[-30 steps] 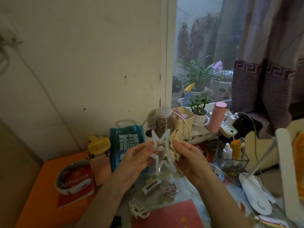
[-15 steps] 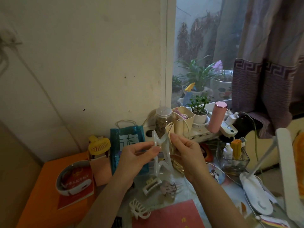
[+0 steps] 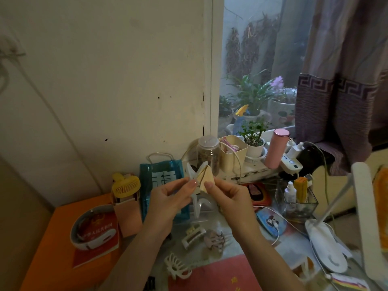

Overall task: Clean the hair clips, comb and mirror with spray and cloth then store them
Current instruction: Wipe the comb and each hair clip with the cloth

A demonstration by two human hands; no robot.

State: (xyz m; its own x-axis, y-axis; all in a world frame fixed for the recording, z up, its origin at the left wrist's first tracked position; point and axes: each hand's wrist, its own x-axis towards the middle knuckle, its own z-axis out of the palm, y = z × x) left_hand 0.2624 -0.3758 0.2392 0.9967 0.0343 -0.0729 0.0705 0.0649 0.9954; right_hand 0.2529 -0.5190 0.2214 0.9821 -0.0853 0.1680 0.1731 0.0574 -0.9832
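The glass box (image 3: pixel 298 203) at right holds a white bottle (image 3: pixel 290 192). Above the table's centre, the left hand (image 3: pixel 168 198) pinches the star clip (image 3: pixel 194 185); the right hand (image 3: pixel 227 196) pinches the cloth (image 3: pixel 206 178) against it. Three clips (image 3: pixel 193 235) lie nearer.

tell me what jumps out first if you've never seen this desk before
The eye goes first to the middle, where the left hand holds up a white star-shaped hair clip while the right hand presses a beige cloth to it. Just below, three more claw clips lie on the cluttered desk. A yellow mini fan stands out at left, and potted plants fill the window behind.
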